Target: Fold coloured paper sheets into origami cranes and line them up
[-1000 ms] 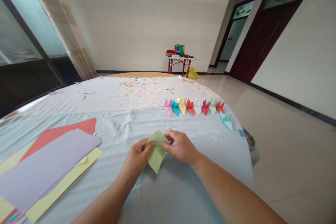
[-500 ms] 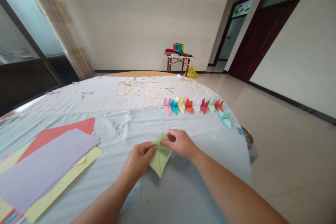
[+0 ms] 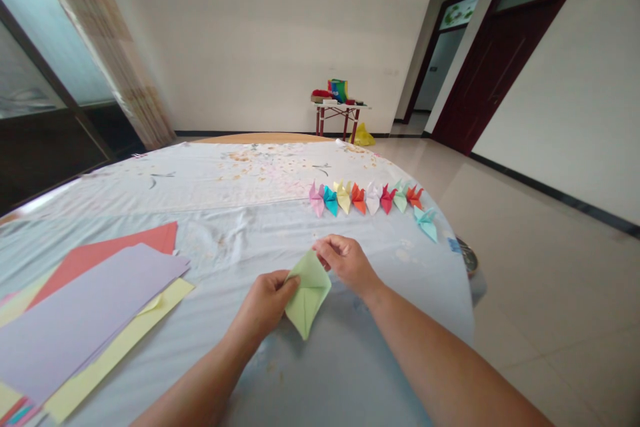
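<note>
Paper [image 3: 309, 297], light green and folded into a diamond with a lower point, is what the head view shows being worked. Folding it well seems to call for a steady grip on the left edge, so that the layers do not slide, while the fingertips of the other side sort out the layers at the upper corner. It would help to line the edges up with the centre crease before pressing, and to run each fold gently out to its tip; thin paper like this could crumple or tear if tugged.

The paper lies between the two hands, slightly tilted, above the cloth-covered surface [image 3: 320, 380]. The left hand [image 3: 270, 297] pinches its left edge, thumb on top and fingers behind. The right hand [image 3: 347, 263] is at the upper right, thumb and fingers curled together by the top corner; whether they grip it, I cannot tell. Beyond the right hand stands a row of paper birds [image 3: 373, 198], with a light blue bird [image 3: 426, 222] nearer the edge. Coloured sheets [image 3: 90, 307] lie well to the left.
</note>
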Demonstrator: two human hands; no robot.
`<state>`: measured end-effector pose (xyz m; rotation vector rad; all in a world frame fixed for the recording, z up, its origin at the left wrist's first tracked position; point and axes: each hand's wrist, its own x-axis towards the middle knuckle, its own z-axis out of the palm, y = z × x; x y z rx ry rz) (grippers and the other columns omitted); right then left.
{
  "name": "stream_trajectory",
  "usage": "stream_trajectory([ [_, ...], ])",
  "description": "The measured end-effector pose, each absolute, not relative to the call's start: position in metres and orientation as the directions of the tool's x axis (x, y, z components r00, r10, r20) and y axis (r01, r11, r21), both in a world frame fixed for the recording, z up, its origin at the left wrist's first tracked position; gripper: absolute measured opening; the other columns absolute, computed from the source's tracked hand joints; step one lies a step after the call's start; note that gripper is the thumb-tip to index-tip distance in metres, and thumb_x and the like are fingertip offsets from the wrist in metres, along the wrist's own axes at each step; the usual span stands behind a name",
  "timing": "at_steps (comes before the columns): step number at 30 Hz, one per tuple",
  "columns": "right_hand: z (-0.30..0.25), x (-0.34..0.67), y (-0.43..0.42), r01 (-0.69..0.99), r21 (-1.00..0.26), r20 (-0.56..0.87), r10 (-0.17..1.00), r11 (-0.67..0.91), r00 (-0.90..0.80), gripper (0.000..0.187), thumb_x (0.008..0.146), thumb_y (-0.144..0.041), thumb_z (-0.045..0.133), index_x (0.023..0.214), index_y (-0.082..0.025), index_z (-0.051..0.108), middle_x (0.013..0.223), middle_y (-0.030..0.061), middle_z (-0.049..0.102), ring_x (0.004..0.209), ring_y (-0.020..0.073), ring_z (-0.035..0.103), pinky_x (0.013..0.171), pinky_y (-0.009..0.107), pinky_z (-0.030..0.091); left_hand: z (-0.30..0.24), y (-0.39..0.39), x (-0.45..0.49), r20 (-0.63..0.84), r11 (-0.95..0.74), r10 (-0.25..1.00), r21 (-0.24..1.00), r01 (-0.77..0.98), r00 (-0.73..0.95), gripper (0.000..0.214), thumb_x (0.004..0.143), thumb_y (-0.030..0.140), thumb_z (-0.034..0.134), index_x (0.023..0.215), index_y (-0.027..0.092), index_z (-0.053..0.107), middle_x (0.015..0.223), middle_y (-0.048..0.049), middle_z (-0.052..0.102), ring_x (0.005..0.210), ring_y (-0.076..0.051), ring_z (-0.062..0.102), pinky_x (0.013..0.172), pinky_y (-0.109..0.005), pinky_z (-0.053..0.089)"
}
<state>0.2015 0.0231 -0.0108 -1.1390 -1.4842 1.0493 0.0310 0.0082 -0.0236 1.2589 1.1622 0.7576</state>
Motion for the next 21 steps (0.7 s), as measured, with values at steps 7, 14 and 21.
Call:
stream_trajectory([
  [7,-0.01,0.203,0.019,0.337,-0.911,0.158,0.956,0.237,-0.246,0.024,0.071,-0.031,0.063,0.089,-0.016,0.063,0.078,0.0012,0.064,0.067,0.011,0.055,0.06,0.02,0.041,-0.018,0.01,0.031,-0.154,0.144,0.976,0.987,0.071,0.156,0.032,0.067,0.04,0.058,0.081,0.012,0.068,0.055,-0.0004,0.063,0.048,-0.013,0.055,0.046,-0.021,0.04],
  [14,-0.015,0.201,0.021,0.398,-0.892,0.14,0.969,0.213,-0.205,0.013,0.074,-0.025,0.058,0.071,-0.014,0.062,0.061,-0.0026,0.057,0.055,0.0083,0.047,0.053,0.019,0.034,-0.007,0.005,0.034,-0.181,0.177,0.972,0.983,0.044,0.148,0.035,0.064,0.04,0.06,0.083,0.012,0.069,0.055,-0.0026,0.065,0.052,-0.017,0.06,0.049,-0.025,0.046],
  [21,-0.019,0.203,0.022,0.378,-0.904,0.114,0.963,0.202,-0.242,0.009,0.072,-0.022,0.059,0.075,-0.014,0.063,0.063,-0.0029,0.058,0.055,0.0079,0.047,0.051,0.018,0.034,-0.01,0.008,0.033,-0.204,0.201,0.968,0.979,0.04,0.148,0.037,0.062,0.041,0.061,0.084,0.012,0.069,0.057,-0.0032,0.066,0.053,-0.018,0.061,0.051,-0.026,0.048],
])
